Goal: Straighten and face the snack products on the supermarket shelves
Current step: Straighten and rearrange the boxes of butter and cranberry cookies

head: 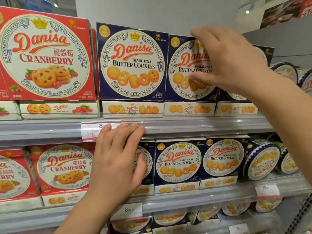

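Observation:
On the upper shelf a red Danisa cranberry box (45, 56) stands left of a row of blue Danisa butter cookie boxes (132, 62). My right hand (226, 58) grips the second blue box (182, 70), fingers over its top edge and thumb on its front. My left hand (116, 159) lies flat with fingers apart against a blue butter cookie box (145, 166) on the middle shelf, fingertips touching the upper shelf's rail (194, 127). That box is mostly hidden behind the hand.
More red cranberry boxes (65, 168) and blue butter cookie boxes (179, 163) fill the middle shelf. Round cookie tins (260, 159) stand at the right on both shelves. Price tags (91, 130) hang on the rails. A lower shelf holds more tins (170, 217).

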Tool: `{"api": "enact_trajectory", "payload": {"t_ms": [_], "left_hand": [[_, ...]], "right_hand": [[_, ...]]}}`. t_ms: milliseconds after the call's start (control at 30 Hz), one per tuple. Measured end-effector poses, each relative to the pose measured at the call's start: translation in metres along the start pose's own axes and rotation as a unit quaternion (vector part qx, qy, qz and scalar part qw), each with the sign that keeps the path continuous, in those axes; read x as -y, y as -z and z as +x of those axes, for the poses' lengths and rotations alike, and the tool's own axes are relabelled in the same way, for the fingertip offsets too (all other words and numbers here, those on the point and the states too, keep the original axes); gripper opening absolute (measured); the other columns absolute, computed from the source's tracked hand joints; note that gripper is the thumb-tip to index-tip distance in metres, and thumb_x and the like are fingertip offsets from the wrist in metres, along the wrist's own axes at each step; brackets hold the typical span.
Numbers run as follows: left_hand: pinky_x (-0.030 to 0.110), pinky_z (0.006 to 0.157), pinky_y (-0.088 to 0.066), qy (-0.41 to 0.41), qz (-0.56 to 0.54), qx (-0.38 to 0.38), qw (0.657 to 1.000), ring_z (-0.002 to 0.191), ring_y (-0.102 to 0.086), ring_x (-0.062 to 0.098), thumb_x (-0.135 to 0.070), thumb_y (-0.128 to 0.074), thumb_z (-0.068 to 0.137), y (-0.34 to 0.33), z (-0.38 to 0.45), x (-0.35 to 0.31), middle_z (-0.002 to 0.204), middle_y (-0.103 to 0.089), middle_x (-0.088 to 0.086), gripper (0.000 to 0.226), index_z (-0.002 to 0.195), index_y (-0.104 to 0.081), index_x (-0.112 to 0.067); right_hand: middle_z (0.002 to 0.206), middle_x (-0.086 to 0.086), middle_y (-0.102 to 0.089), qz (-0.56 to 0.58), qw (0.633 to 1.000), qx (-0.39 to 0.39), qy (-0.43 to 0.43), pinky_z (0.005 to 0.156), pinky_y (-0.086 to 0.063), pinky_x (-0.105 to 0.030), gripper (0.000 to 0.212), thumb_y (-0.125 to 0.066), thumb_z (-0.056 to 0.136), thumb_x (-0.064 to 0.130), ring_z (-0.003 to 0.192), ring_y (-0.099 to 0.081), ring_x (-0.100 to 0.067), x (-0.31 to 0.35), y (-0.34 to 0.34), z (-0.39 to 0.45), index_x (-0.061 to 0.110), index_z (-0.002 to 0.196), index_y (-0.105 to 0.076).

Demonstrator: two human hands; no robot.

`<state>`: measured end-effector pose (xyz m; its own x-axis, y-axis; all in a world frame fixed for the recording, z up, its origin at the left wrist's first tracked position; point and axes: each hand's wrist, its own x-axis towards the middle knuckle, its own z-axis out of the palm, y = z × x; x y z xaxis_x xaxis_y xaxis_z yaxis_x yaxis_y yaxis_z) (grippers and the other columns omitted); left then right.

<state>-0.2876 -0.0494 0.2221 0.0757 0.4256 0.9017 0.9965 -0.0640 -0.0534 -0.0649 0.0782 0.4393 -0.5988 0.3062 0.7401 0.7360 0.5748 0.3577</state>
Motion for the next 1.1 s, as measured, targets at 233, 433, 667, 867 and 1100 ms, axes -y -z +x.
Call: {"api": "enact_trajectory", "payload": {"t_ms": [233, 433, 667, 867, 1100], "left_hand": [[0.056, 0.12, -0.027, -0.009, -0.024, 0.019, 1.0, 0.132, -0.05, 0.034, -0.026, -0.057, 0.087, 0.01, 0.0, 0.001, 0.134, -0.059, 0.012, 0.054, 0.137, -0.06, -0.006], [0.058, 0.121, -0.023, 0.007, -0.057, 0.087, 0.995, 0.151, -0.03, 0.031, -0.019, -0.059, 0.089, 0.027, -0.031, -0.004, 0.158, -0.04, 0.013, 0.061, 0.147, -0.048, -0.003], [0.049, 0.117, -0.034, 0.206, -0.061, 0.138, 0.967, 0.146, -0.038, 0.023, -0.02, -0.06, 0.092, 0.049, -0.151, 0.005, 0.155, -0.045, 0.006, 0.057, 0.146, -0.049, -0.007], [0.047, 0.12, -0.031, 0.347, 0.01, 0.202, 0.916, 0.147, -0.035, 0.023, -0.038, -0.05, 0.093, 0.094, -0.234, 0.055, 0.157, -0.041, 0.003, 0.062, 0.15, -0.042, -0.014], [0.05, 0.12, -0.027, 0.382, 0.042, 0.211, 0.899, 0.149, -0.03, 0.031, -0.042, -0.047, 0.086, 0.13, -0.271, 0.139, 0.159, -0.037, 0.014, 0.072, 0.15, -0.041, -0.008]], "right_hand": [[0.133, -0.021, -0.061, 0.071, 0.98, -0.187, 0.024, 0.099, -0.045, -0.054, 0.04, -0.063, 0.095, 0.029, 0.118, -0.057, -0.042, 0.04, -0.031, -0.084, 0.001, 0.124, -0.064], [0.119, -0.004, -0.069, 0.323, 0.946, 0.013, 0.017, 0.089, -0.054, -0.043, 0.034, -0.059, 0.091, 0.031, 0.108, -0.063, -0.025, 0.171, -0.096, -0.201, 0.011, 0.116, -0.069], [0.137, -0.009, -0.06, 0.385, 0.915, 0.109, 0.055, 0.106, -0.046, -0.051, 0.05, -0.067, 0.088, 0.03, 0.13, -0.055, -0.031, 0.255, -0.146, -0.263, 0.011, 0.134, -0.06], [0.149, -0.01, -0.053, 0.341, 0.929, 0.143, 0.007, 0.116, -0.036, -0.058, 0.056, -0.058, 0.094, 0.037, 0.144, -0.044, -0.031, 0.284, -0.15, -0.277, 0.012, 0.143, -0.056], [0.151, -0.011, -0.051, 0.274, 0.936, 0.203, -0.089, 0.111, -0.042, -0.058, 0.068, -0.065, 0.084, 0.036, 0.143, -0.044, -0.033, 0.316, -0.129, -0.271, 0.013, 0.147, -0.052]]}}
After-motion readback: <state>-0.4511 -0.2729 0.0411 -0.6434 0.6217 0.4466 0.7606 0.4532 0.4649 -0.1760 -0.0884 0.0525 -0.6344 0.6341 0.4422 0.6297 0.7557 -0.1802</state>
